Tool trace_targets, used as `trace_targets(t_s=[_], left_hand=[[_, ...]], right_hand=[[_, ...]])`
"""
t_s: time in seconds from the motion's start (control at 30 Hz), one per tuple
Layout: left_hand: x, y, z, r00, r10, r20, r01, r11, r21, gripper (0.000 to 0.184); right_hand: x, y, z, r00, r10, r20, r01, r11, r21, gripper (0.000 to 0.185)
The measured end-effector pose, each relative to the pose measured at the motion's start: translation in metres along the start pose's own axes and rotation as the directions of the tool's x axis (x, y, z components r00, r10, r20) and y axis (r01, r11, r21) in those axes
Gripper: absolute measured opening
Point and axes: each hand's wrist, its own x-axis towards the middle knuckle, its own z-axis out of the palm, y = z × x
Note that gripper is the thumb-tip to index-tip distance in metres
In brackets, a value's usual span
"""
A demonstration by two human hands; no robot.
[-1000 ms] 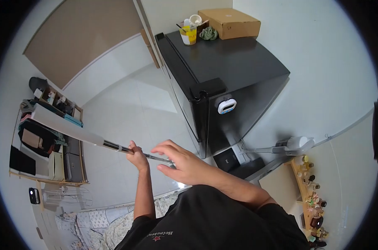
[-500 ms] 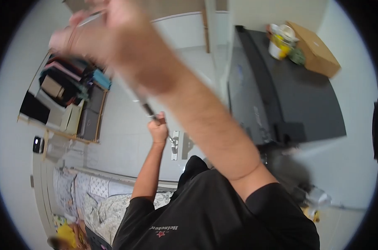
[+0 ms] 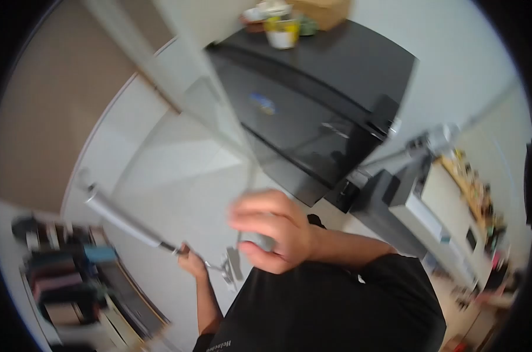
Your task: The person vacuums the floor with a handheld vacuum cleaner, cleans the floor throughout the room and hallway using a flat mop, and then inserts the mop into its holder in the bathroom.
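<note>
My left hand (image 3: 192,261) is closed round the pole of a flat mop (image 3: 125,220), below its thick silver-white upper section. The pole slants up to the left, and the mop head (image 3: 232,268) rests on the pale floor close to my body. In front of my chest is my right hand (image 3: 277,232), with its fingers curled inward and blurred by motion. A greyish patch shows between its fingers and thumb; I cannot make out what it is. The right hand is apart from the mop pole.
A black fridge (image 3: 313,100) stands ahead, with a yellow-white tub (image 3: 281,32) and a cardboard box (image 3: 323,13) on top. Shelving with folded clothes (image 3: 57,281) is at lower left. White furniture (image 3: 439,205) holding small items stands at right.
The view has turned to the right. My right hand has come down from the upper left to in front of my chest. My left hand still grips the mop pole.
</note>
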Motion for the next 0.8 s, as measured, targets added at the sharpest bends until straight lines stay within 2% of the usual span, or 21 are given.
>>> trace_targets(t_s=[0.03,0.07,0.13,0.17,0.2,0.23,0.27,0.33,0.37,0.43,0.5,0.57,0.63,0.7,0.8], left_hand=[[0.015,0.021,-0.006,0.995,-0.093,0.041,0.094,0.996,-0.009,0.029],[0.029,0.049,-0.014,0.979,-0.189,0.077,0.189,0.982,-0.004,0.033],[0.051,0.071,-0.015,0.995,-0.080,0.057,0.081,0.997,-0.014,0.039],[0.066,0.062,-0.019,0.996,-0.074,0.048,0.075,0.997,-0.015,0.046],[0.040,0.059,-0.029,0.998,-0.064,0.006,0.064,0.997,-0.034,0.054],[0.029,0.100,-0.026,0.999,-0.018,-0.043,0.019,1.000,0.024,0.059],[0.030,0.103,-0.027,0.999,0.015,-0.051,-0.013,0.999,0.034,0.060],[0.006,0.135,-0.013,0.987,0.088,-0.135,-0.075,0.992,0.098,0.063],[0.003,0.140,-0.008,0.982,0.123,-0.143,-0.108,0.988,0.112,0.063],[0.007,0.154,-0.006,0.971,0.134,-0.199,-0.114,0.988,0.105,0.065],[0.001,0.170,0.000,0.944,0.223,-0.242,-0.187,0.969,0.163,0.063],[0.009,0.180,-0.004,0.923,0.271,-0.274,-0.232,0.959,0.165,0.063],[-0.020,0.220,0.008,0.900,0.291,-0.324,-0.225,0.948,0.225,0.063],[-0.017,0.235,0.003,0.876,0.358,-0.324,-0.310,0.931,0.191,0.064],[-0.036,0.268,0.010,0.848,0.360,-0.388,-0.326,0.933,0.152,0.063]], right_hand=[[-0.028,0.002,-0.021,1.000,-0.023,-0.010,0.022,0.995,-0.101,0.040],[-0.055,0.005,-0.038,0.995,0.030,-0.091,-0.052,0.966,-0.252,0.041],[-0.099,0.016,-0.069,0.947,0.131,-0.295,-0.256,0.860,-0.441,0.042],[-0.117,0.025,-0.085,0.897,0.172,-0.408,-0.370,0.798,-0.476,0.043],[-0.160,0.017,-0.123,0.840,0.152,-0.521,-0.428,0.776,-0.463,0.044],[-0.170,0.025,-0.138,0.766,0.147,-0.626,-0.502,0.746,-0.438,0.046],[-0.180,0.036,-0.152,0.748,0.141,-0.649,-0.511,0.746,-0.427,0.046],[-0.188,0.067,-0.196,0.595,0.017,-0.803,-0.496,0.794,-0.351,0.047],[-0.187,0.081,-0.213,0.577,-0.015,-0.816,-0.447,0.831,-0.331,0.052],[-0.185,0.101,-0.242,0.606,0.045,-0.794,-0.415,0.870,-0.268,0.059],[-0.184,0.121,-0.263,0.660,0.040,-0.750,-0.357,0.895,-0.266,0.063],[-0.175,0.128,-0.271,0.717,0.010,-0.697,-0.289,0.914,-0.284,0.067],[-0.170,0.127,-0.273,0.745,0.027,-0.667,-0.205,0.960,-0.190,0.069],[-0.162,0.128,-0.268,0.724,0.024,-0.690,-0.156,0.979,-0.130,0.069],[-0.161,0.137,-0.266,0.731,0.028,-0.682,-0.203,0.963,-0.178,0.068]])
